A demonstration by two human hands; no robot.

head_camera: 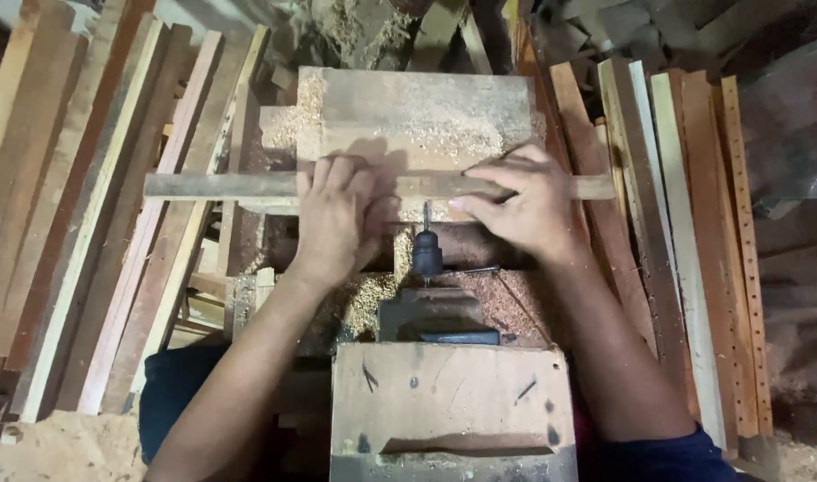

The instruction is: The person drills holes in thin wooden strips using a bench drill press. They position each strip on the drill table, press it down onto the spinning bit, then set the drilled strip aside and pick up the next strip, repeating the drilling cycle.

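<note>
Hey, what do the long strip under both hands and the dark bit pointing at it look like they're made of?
The strip, pressed down by the left hand and right hand, looks like bare, unfinished wood: dull brown, rough, with sawdust around it. The drill bit and its chuck look like dark metal, smooth with a faint sheen.
</note>
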